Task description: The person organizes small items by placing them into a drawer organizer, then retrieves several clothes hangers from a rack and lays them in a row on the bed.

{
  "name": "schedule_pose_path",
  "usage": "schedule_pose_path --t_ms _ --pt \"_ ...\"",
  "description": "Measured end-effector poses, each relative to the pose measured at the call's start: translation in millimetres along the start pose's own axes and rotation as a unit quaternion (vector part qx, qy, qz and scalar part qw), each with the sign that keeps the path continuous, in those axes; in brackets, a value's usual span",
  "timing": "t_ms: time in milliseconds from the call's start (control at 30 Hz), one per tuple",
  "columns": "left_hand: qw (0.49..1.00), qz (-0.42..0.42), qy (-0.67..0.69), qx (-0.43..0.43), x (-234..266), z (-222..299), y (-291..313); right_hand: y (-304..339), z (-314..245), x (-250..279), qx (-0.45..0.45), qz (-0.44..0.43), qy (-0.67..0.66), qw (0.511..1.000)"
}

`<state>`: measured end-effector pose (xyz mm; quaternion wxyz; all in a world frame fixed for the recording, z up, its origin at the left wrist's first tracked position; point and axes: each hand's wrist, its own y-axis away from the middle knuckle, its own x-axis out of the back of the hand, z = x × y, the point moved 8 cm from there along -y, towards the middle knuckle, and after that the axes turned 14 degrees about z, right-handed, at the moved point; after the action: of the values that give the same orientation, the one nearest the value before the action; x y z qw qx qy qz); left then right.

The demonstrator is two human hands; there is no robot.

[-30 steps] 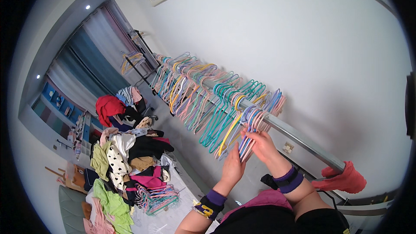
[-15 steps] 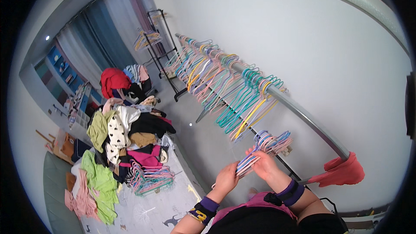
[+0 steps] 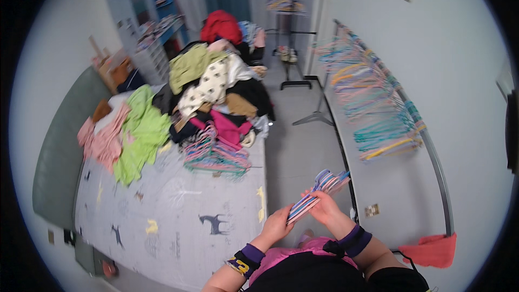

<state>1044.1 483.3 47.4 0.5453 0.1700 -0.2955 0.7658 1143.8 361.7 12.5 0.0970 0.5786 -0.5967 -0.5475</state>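
Both of my hands are closed round a stacked bundle of clothes hangers (image 3: 304,207) in white, pink, blue and purple, held in front of my body. My left hand (image 3: 276,227) grips the near end, at the bed's right edge. Further up the bundle, my right hand (image 3: 326,209) holds it near the hooks, which fan out above the fingers. On the bed, a heap of similar hangers (image 3: 216,157) in pink, teal and purple lies beside a magenta garment (image 3: 230,130).
A metal rail (image 3: 432,157) hung with many colored hangers (image 3: 373,97) runs along the right wall, a red cloth (image 3: 430,251) at its near end. Clothes (image 3: 208,84) are piled on the bed (image 3: 178,227), including a lime green garment (image 3: 141,135). A black rack (image 3: 294,32) stands at the back.
My view has swung left, so the bed fills more of the picture and the rail sits further right. Both hands keep their hold on the hanger bundle.
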Motion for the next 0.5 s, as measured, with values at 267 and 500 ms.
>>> schedule_pose_path --t_ms 267,500 --pt "0.976 0.116 0.016 0.181 64 -46 72 1 109 -94 -0.035 -0.106 0.22 0.969" --pt "0.942 0.18 0.087 0.27 94 -79 115 -15 204 -142 -0.041 -0.202 0.458 0.865"
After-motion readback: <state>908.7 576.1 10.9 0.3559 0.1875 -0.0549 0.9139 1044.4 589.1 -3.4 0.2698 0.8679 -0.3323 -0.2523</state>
